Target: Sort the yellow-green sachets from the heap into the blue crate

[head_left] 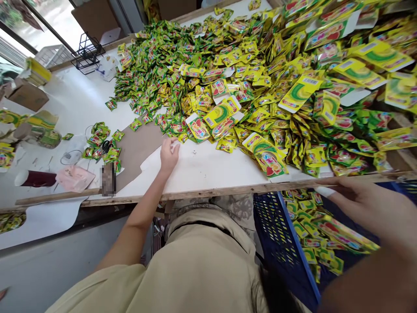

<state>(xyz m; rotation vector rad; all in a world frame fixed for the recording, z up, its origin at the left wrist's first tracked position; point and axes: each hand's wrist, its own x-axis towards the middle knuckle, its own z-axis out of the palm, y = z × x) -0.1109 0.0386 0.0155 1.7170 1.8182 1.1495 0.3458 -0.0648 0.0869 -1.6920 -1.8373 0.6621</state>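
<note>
My left hand (pixel 170 154) is over the white tabletop at the near edge of a heap of small green and yellow candy packets (pixel 176 91). Its fingers are loosely bent, the thumb stands apart, and I see nothing held. My right hand (pixel 374 206), somewhat blurred, hangs at the table's front edge above a blue plastic crate (pixel 295 243). Its thumb is stretched out, with something white on the tip, and no item shows in it. Below it, a flat yellow candy box (pixel 347 232) lies tilted over yellow packets (pixel 309 217) in the crate.
Flattened yellow boxes (pixel 223 111) lie on the heap. A brown cardboard sheet (pixel 140 145) is left of my left hand. Further left are scissors (pixel 106 147), a dark red cup (pixel 35 178), a pink packet (pixel 74 178) and a black wire rack (pixel 86 52). A wooden strip (pixel 208 192) edges the table.
</note>
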